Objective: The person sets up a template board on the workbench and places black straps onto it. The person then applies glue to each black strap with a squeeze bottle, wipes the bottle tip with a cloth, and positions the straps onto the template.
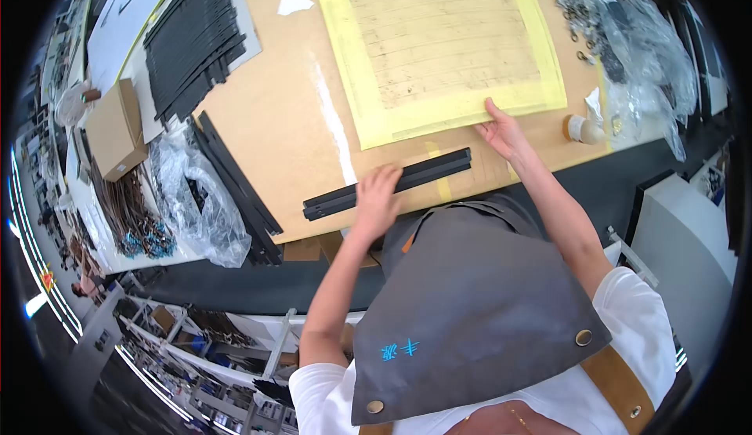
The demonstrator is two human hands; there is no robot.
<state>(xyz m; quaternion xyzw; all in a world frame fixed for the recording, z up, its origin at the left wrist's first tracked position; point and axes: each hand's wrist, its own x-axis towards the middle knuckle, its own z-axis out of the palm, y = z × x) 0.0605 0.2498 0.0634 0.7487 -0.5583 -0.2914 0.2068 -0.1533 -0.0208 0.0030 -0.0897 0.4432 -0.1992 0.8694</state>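
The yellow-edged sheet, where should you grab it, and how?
Probably pinch the yellow-edged sheet by its near border, coming from the person's side, thumb on top. It looks wide and flat, and that straight edge faces the body. The right hand is there, thumb over the edge.

A tan tabletop (274,106) bears black strips (431,170), a yellow-edged sheet (458,35), a white scrap (294,4) and clear plastic (650,59).

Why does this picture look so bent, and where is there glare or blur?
Head view throughout: probably a very wide lens, since the lights at left bow and the corners are black; those lights also glare white, and the left bag glints; the left hand looks slightly smeared, perhaps by motion.
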